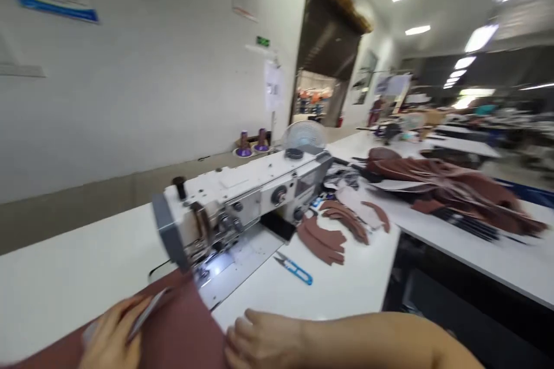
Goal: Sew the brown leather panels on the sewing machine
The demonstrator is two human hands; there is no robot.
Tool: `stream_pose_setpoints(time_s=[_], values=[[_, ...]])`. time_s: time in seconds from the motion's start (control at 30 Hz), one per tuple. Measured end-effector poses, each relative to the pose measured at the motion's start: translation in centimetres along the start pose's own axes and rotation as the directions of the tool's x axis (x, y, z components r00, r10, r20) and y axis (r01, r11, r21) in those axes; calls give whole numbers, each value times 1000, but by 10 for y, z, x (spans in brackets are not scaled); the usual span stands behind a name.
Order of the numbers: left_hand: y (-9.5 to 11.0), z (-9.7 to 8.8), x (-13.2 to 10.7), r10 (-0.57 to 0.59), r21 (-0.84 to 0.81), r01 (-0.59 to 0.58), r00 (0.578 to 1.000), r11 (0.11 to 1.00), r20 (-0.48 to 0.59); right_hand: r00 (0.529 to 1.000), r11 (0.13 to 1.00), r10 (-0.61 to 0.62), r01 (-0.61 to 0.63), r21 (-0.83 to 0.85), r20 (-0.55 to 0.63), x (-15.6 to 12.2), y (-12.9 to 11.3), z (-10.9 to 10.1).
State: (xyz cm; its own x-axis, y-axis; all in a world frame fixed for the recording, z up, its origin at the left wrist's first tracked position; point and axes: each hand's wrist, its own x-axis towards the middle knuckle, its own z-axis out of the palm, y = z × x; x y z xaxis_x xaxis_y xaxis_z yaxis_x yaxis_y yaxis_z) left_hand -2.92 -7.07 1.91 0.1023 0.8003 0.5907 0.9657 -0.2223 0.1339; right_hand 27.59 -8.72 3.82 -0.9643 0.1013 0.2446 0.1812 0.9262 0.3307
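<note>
White table (73, 277), sewing machine (242, 196). Left hand (110, 334) grips brown cloth (182, 328); right hand (259, 343) touches it, grip unclear. Cloth slipping could pull fingers close.

In front of the right hand (259, 341) is free room on the white table top (329, 288) until the blue-handled thread snips (293, 268). The white metal sewing machine (242, 196) stands in the way ahead of the left hand (110, 337), and brown cut fabric pieces (322, 241) close the path behind the snips.

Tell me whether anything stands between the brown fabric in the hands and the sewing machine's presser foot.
Nothing visible does. The fabric, held by the left hand and touched by the right hand, reaches the needle plate beside the presser foot. The blue thread snips lie off to the side on the table.
</note>
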Motion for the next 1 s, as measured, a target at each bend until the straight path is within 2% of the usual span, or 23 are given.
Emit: stream_pose_setpoints(time_s=[0.07, 0.17, 0.23, 0.3, 0.37, 0.43, 0.5, 0.6, 0.77, 0.9, 1.0], values=[[0, -3, -8, -13, 54, 8, 996, 999, 89, 987, 989, -143, 141, -37, -77, 12, 6, 4], [18, 14, 2, -16, 112, -22, 943, 993, 332, 933, 944, -330, 325, -58, -146, 28, 25, 14], [31, 26, 7, -43, 157, -23, 916, 987, 400, 917, 930, -366, 364, -42, -156, 42, 38, 26], [37, 32, 5, -31, 154, -36, 910, 987, 413, 934, 946, -321, 325, 3, -158, 57, 50, 41], [37, 33, 0, -2, 129, -54, 917, 990, 400, 965, 973, -213, 223, 52, -155, 72, 57, 55], [34, 32, -3, -2, 148, -60, 923, 987, 384, 982, 989, -113, 126, 81, -153, 84, 59, 65], [32, 32, 0, -25, 202, -59, 922, 978, 387, 985, 992, -65, 81, 95, -163, 87, 56, 70], [34, 35, 9, -20, 253, -96, 907, 963, 420, 980, 988, -45, 73, 139, -191, 77, 48, 69], [54, 43, 11, 72, 210, -175, 904, 962, 422, 979, 972, -6, 54, 229, -202, 44, 44, 63], [67, 46, 6, 64, 194, -156, 908, 969, 414, 980, 956, 52, 7, 292, -192, 32, 45, 63], [72, 47, 6, 25, 203, -121, 906, 972, 422, 976, 957, 43, 21, 290, -213, 31, 46, 64]])
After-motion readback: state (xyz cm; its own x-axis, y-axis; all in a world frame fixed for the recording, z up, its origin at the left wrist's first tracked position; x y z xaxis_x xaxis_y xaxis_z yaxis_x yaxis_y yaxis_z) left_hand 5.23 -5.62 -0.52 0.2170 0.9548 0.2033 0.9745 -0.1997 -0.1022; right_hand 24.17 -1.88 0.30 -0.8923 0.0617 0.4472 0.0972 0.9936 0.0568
